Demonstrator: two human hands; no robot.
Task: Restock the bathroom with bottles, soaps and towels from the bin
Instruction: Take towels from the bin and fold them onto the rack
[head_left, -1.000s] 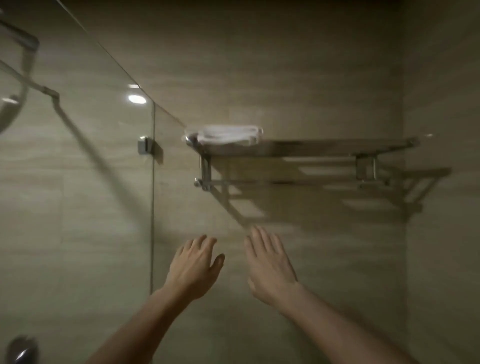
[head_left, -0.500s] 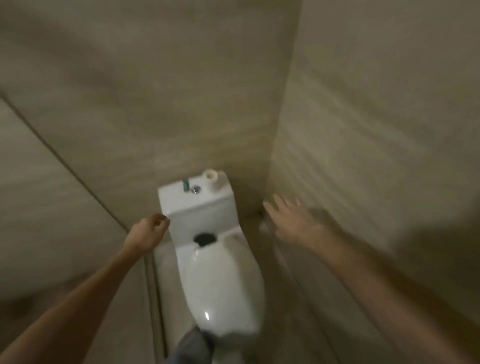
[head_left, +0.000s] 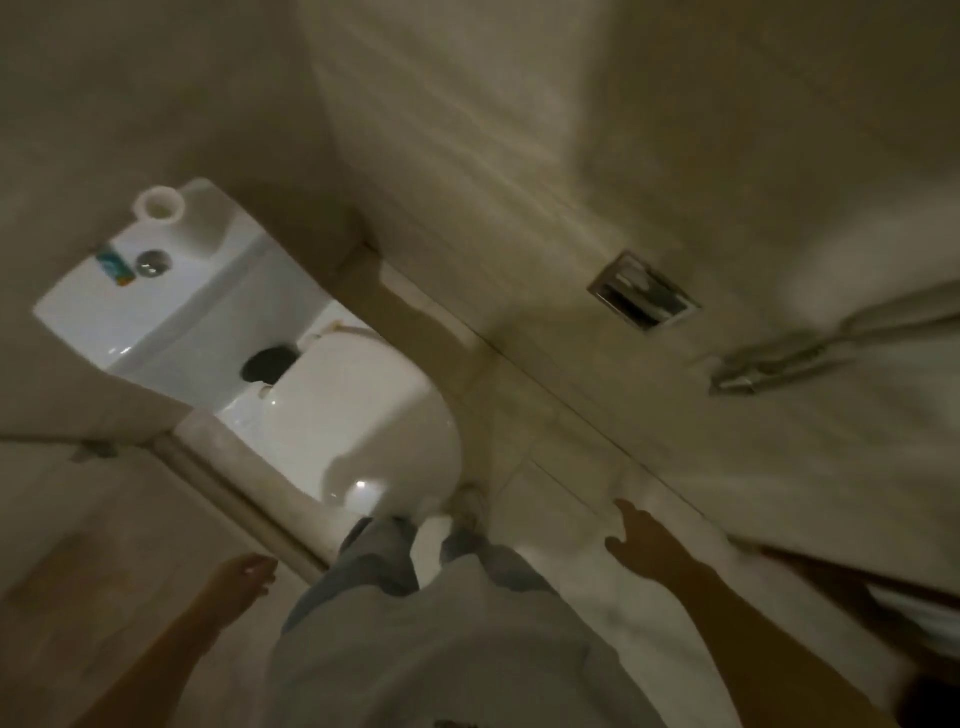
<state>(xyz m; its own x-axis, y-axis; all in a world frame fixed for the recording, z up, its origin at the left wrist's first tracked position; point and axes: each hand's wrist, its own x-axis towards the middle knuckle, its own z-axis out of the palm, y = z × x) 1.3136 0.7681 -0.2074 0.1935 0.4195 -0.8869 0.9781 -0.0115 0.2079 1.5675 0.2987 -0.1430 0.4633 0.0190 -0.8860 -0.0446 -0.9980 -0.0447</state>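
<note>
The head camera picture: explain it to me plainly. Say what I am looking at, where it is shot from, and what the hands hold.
There is no machine here. A person wears a camera on the head, so it looks down over their own body at a bathroom floor. The left hand and right hand hang at the sides, both empty and loosely open. Ahead stands a white toilet with its lid closed. On its tank sit a paper roll, a small colourful item too blurred to name, and the flush button. On the wall to the right is a metal plate. No bin shows.
</note>
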